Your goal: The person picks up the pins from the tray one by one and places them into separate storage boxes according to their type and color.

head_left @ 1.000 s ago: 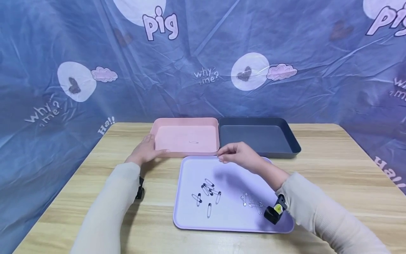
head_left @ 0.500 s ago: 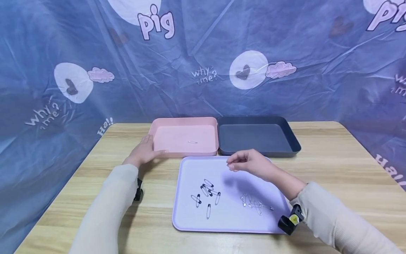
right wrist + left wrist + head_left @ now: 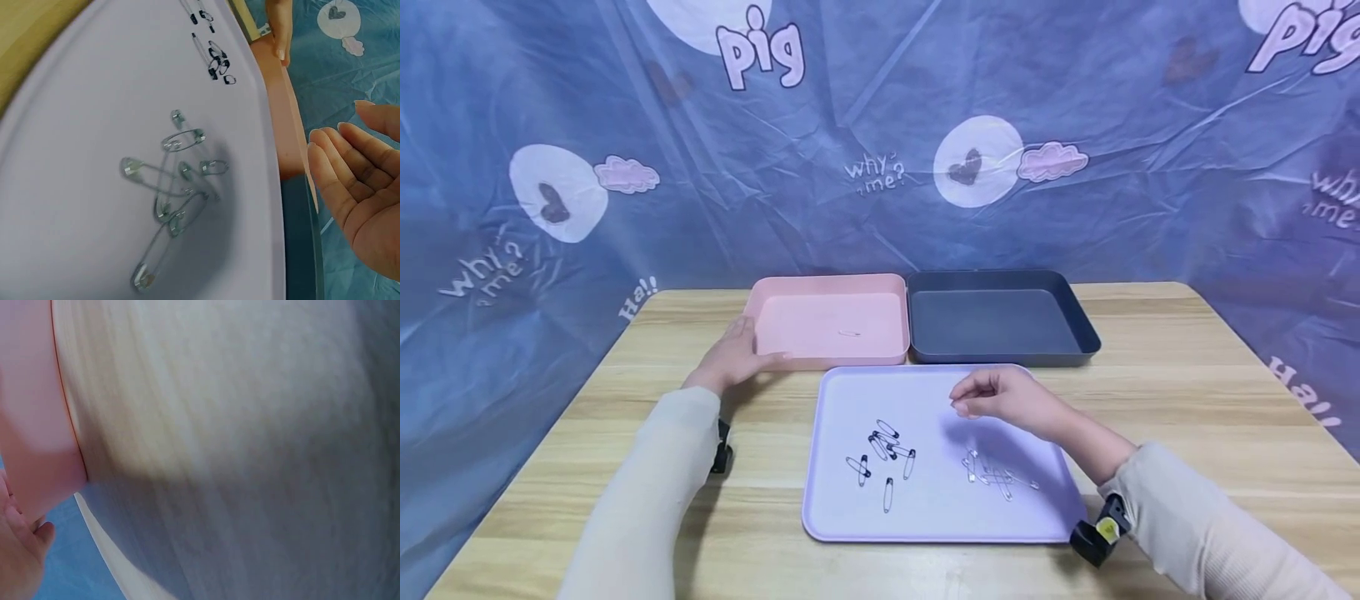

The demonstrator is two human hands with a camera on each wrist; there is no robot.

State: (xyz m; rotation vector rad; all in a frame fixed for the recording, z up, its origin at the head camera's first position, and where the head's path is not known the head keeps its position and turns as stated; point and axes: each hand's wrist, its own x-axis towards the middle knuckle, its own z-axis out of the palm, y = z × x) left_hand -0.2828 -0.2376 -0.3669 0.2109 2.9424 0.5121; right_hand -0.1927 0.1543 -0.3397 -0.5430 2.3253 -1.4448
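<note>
Overhead, right hand (image 3: 1011,400) hovering with grip loosely curled and empty; silver safety pins (image 3: 994,475) just below and nearer the body, black-capped pins (image 3: 883,454) off to its left, on the lilac tray (image 3: 925,525). Left hand (image 3: 733,358) flat against the pink tray (image 3: 760,292), well apart.

Left wrist: blurred, only desk grain and pink wall.

Right wrist: silver safety pins (image 3: 172,194) tangled beneath the open palm (image 3: 362,194), axes mixed.

A dark grey tray (image 3: 1000,321) sits at the back of the wooden desk (image 3: 1187,417), just beside a pink tray. Behind hangs a blue printed cloth (image 3: 1075,100) with "pig" and "why me?" lettering.
</note>
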